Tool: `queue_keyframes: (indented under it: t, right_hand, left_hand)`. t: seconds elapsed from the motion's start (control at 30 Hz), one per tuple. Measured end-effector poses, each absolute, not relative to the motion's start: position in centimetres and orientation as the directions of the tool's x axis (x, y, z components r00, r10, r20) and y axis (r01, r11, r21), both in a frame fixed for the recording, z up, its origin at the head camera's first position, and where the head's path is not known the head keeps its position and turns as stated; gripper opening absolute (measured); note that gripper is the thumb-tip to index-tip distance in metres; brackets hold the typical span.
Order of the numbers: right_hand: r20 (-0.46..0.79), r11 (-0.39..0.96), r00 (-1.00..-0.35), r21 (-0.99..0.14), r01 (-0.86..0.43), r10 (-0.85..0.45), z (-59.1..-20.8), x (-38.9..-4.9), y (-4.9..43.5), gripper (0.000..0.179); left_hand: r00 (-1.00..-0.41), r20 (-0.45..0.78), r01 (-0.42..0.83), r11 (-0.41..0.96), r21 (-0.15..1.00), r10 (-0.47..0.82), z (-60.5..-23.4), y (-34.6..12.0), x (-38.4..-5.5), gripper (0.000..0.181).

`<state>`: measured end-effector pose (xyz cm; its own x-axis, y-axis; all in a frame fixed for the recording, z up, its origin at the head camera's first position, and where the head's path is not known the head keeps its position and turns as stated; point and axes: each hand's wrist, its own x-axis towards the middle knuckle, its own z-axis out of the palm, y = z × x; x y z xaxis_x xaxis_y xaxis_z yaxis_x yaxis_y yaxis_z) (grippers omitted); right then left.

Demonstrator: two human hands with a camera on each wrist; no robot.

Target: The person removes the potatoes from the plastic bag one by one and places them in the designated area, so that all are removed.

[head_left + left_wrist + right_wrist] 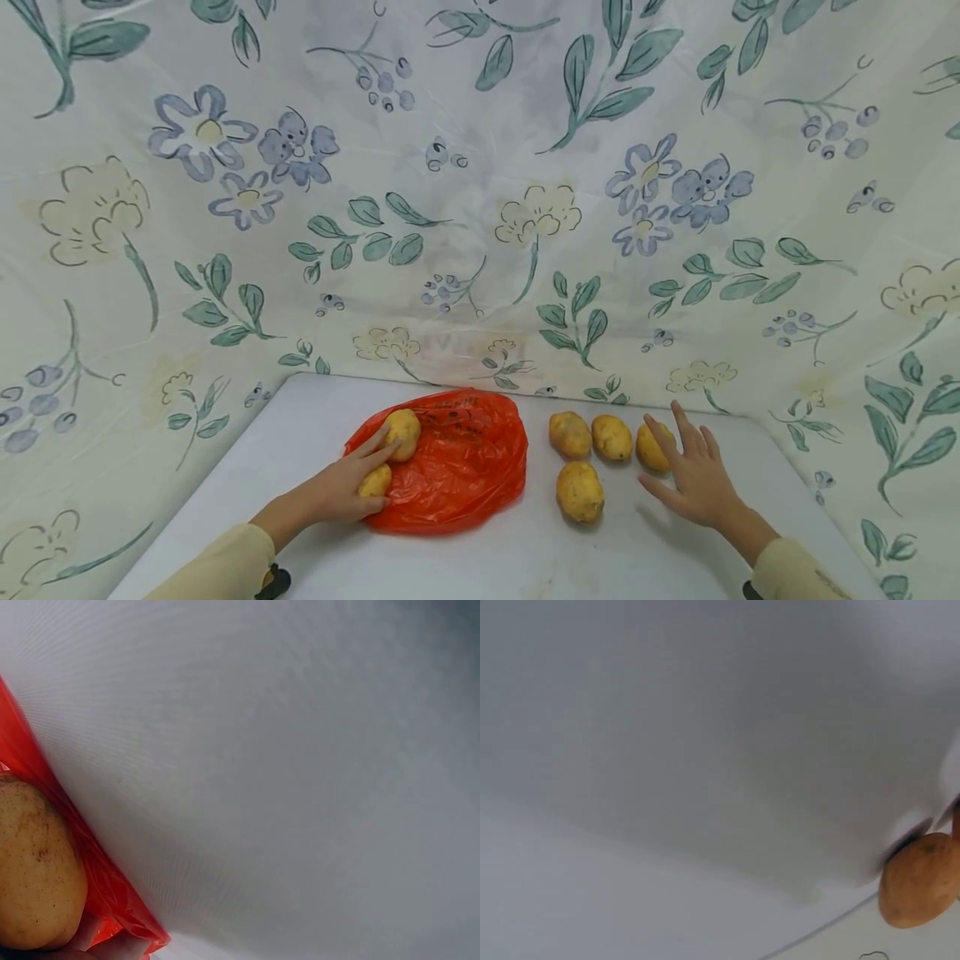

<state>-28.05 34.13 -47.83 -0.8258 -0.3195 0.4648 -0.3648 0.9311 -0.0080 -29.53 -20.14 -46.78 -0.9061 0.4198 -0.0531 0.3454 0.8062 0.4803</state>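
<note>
A red plastic bag lies spread flat on the white table, with two potatoes on its left part. My left hand grips the nearer potato between thumb and fingers; its fingertips reach the farther potato. In the left wrist view a potato fills the lower left corner, with fingers partly visible below it. My right hand is spread above the table, just right of a potato, and holds nothing. Potatoes appear at the right wrist view's lower right edge.
Between the bag and my right hand are more potatoes: two side by side at the back, one left and one right, and another potato nearer me. A floral cloth hangs behind the white table.
</note>
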Motion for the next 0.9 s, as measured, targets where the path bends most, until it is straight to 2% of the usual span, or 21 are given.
queue_keyframes:
  t: [0.47, 0.73, 0.9]
  right_hand:
    - [0.48, 0.91, -0.796, 0.015, -0.414, -0.369, -47.6, -27.8, 32.4, 0.089]
    - [0.494, 0.897, -0.772, 0.034, -0.442, -0.399, -47.1, -28.3, 31.6, 0.089]
    - [0.486, 0.889, -0.77, 0.03, -0.457, -0.413, -46.8, -28.6, 30.6, 0.09]
  left_hand:
    - [-0.889, -0.021, 0.393, 0.786, 0.476, 0.457, -46.8, -20.3, -29.4, 0.083]
    - [-0.845, -0.003, 0.461, 0.73, 0.505, 0.535, -46.8, -19.3, -29.3, 0.081]
    - [-0.837, -0.021, 0.467, 0.735, 0.492, 0.546, -46.9, -19.0, -29.4, 0.081]
